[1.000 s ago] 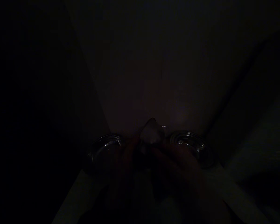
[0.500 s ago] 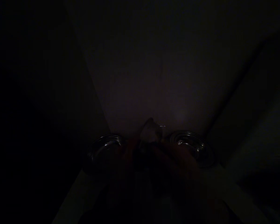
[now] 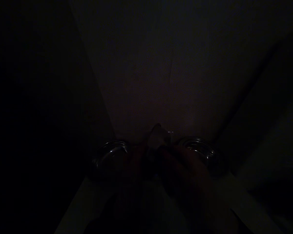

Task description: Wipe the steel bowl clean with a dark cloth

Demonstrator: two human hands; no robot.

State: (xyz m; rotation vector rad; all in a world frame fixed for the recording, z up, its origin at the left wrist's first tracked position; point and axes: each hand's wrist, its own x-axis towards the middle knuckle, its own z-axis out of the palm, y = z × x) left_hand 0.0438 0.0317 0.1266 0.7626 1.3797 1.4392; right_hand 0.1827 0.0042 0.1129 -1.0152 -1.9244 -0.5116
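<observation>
The scene is very dark. My right hand (image 3: 185, 169) reaches in from the lower right, its fingers bent towards a pale, dim object (image 3: 157, 138) in the middle. What that object is cannot be made out. On its other side is my left hand (image 3: 133, 164), a faint reddish shape whose fingers are lost in the dark. A shiny metal dish (image 3: 109, 152) stands beside the left hand. Another shiny round dish (image 3: 205, 151) is partly covered by my right hand.
A pale surface (image 3: 73, 208) lies under the hands and dishes. Behind rises a dim, flat panel (image 3: 141, 81), with darker side walls to the left and right. A small bright strip (image 3: 170, 132) glints beside the central object.
My right hand has shifted slightly near the central object, and its fingers have moved a little. The dishes stay where they were.
</observation>
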